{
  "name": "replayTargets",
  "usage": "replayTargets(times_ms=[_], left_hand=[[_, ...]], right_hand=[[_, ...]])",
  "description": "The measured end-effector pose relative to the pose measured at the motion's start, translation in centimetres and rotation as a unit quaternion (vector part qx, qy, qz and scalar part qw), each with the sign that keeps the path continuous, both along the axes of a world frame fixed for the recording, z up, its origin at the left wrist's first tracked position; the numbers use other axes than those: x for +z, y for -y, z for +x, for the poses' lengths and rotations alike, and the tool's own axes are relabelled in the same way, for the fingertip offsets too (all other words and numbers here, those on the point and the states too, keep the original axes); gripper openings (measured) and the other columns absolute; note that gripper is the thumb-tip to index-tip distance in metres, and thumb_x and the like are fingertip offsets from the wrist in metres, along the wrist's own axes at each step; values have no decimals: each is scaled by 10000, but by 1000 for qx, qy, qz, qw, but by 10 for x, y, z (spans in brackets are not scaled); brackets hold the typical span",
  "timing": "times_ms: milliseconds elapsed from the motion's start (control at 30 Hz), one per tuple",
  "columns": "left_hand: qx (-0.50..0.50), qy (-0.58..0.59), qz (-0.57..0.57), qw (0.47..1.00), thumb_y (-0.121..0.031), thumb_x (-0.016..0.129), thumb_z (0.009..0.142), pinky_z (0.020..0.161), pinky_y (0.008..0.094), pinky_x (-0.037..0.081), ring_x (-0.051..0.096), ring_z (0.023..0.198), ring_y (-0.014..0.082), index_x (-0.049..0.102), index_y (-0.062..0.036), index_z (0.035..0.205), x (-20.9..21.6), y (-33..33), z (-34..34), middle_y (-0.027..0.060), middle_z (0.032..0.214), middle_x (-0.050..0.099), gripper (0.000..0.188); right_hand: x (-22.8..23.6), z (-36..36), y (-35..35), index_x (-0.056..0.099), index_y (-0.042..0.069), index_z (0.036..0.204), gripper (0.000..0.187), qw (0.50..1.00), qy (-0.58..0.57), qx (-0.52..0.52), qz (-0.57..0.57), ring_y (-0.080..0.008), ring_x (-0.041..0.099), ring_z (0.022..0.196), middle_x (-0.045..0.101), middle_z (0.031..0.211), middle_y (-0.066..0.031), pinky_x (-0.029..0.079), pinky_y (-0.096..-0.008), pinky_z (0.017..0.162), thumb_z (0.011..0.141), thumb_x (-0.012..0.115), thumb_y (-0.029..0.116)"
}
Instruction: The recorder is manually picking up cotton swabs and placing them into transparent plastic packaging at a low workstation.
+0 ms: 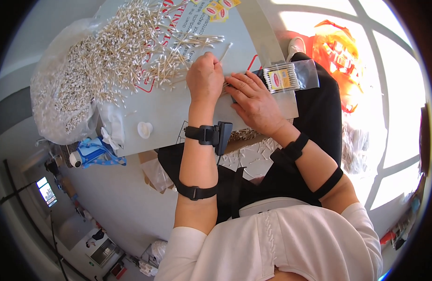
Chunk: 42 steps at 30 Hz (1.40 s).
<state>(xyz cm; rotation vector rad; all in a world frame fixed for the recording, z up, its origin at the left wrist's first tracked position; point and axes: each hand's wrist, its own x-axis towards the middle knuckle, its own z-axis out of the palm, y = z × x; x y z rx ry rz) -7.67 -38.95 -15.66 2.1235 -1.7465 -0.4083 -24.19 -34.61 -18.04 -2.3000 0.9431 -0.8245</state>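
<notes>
My left hand (204, 77) is closed, knuckles up, beside a heap of cotton swabs (131, 42); what its fingers hold is hidden. A single cotton swab (226, 52) slants away just past its knuckles, and I cannot tell whether it is held. My right hand (257, 100) lies close by, its fingers stretched side by side over a dark flat thing (259, 75), mostly covered by the hand. Thin stick ends show near the fingertips. Against the far side of this dark thing is a clear pouch (309, 75) with a row of cotton swabs and a yellow label card (281, 79).
A large clear bag (61, 93) spills swabs onto the grey table (169, 114). Yellow cards (219, 10) lie at the far edge. A small white cup (144, 129) stands near the front edge. An orange-red plastic bag (337, 61) sits right of the table.
</notes>
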Motion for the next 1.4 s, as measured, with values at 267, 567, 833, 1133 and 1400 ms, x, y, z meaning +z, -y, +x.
replayTargets(times_ms=[267,567,833,1133,1400], left_hand=[[73,-113,3,991,-128,703,790,689,436,514,659,751,336,674,-34,852,-2,-18,24,138,770,684,116],[-35,115,-33,992,-114,726,770,712,434,497,632,815,318,688,-59,841,4,16,40,105,847,642,98],[-2,41,15,999,-127,748,754,712,439,494,622,823,321,667,-59,780,17,-19,28,104,834,622,109],[-18,-1,41,999,-76,732,764,717,442,484,604,827,338,630,-47,794,15,-57,20,108,833,595,110],[-33,38,-22,999,-61,698,786,732,453,479,601,847,344,614,-40,804,24,-18,17,117,839,599,88]], right_hand=[[-2,-3,-1,597,10,1193,450,1000,-5,3,16,-289,452,1327,530,1376,-112,308,-458,1157,758,700,67],[0,-2,-1,593,7,1192,450,1000,0,5,20,-291,453,1325,529,1373,-113,308,-457,1157,759,699,61],[-1,-2,-1,587,12,1200,467,1000,0,7,24,-297,448,1333,521,1388,-108,308,-468,1157,753,712,58],[-1,-1,-1,590,8,1205,473,1000,7,7,19,-298,450,1332,526,1381,-108,311,-468,1156,750,713,58],[-4,-3,-1,622,-6,1141,385,1000,4,-5,2,-293,474,1300,559,1331,-126,325,-447,1149,765,665,60]])
